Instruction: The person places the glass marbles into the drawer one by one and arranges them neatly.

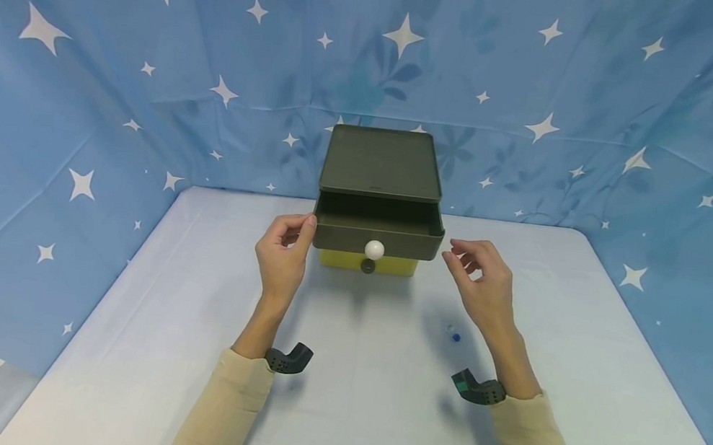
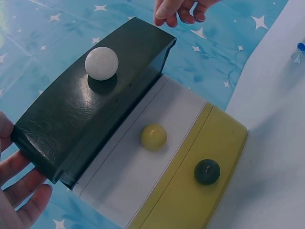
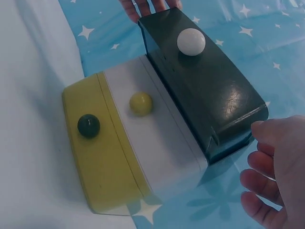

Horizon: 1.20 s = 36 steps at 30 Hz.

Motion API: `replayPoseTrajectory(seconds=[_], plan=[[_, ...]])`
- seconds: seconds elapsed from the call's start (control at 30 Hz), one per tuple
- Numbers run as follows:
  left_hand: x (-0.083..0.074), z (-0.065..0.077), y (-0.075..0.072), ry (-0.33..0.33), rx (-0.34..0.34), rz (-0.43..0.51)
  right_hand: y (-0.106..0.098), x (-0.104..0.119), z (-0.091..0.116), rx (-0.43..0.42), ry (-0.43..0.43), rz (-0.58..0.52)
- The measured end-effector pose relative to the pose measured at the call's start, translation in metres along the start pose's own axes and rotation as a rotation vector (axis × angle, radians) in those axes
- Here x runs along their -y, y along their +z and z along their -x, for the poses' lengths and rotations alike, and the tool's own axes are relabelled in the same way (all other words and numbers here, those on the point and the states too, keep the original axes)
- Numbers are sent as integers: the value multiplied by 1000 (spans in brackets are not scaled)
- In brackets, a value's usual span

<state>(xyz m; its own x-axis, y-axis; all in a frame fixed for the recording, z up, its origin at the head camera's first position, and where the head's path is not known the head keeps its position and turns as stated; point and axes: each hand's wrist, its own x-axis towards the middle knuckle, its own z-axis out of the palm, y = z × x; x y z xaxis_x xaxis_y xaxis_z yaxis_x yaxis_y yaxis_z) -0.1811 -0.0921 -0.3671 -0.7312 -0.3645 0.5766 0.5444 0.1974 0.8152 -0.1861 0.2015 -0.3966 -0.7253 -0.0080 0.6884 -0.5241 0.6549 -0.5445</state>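
Note:
A small drawer unit has a dark green top (image 1: pixel 382 161). Its dark green top drawer (image 1: pixel 380 242) stands pulled out and bears a round white knob (image 1: pixel 374 250). My left hand (image 1: pixel 284 251) grips the drawer's left front corner; in the left wrist view the thumb is at the front edge, with fingers along the side. My right hand (image 1: pixel 484 279) is beside the right front corner with fingers loosely bent, a small gap showing in the head view. Below are a white drawer (image 3: pixel 159 129) with a yellow knob (image 3: pixel 141 103) and a yellow drawer (image 3: pixel 107 167) with a dark green knob (image 3: pixel 88 126).
A small clear-and-blue object (image 1: pixel 454 334) lies on the white tabletop (image 1: pixel 345 395), below my right hand. Blue star-patterned cloth (image 1: pixel 250 59) hangs behind the table and along its sides. A dark wrist-worn device (image 1: pixel 290 358) sits on each forearm.

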Motion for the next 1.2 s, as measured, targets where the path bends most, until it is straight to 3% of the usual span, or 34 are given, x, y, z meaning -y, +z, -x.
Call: replayPoseTrajectory(seconds=[0.7, 1.2], plan=[[1, 0, 0, 17, -5, -1, -2, -12, 7, 64, 14, 33], [1, 0, 0, 6, 0, -7, -4, -28, 10, 184, 70, 53]])
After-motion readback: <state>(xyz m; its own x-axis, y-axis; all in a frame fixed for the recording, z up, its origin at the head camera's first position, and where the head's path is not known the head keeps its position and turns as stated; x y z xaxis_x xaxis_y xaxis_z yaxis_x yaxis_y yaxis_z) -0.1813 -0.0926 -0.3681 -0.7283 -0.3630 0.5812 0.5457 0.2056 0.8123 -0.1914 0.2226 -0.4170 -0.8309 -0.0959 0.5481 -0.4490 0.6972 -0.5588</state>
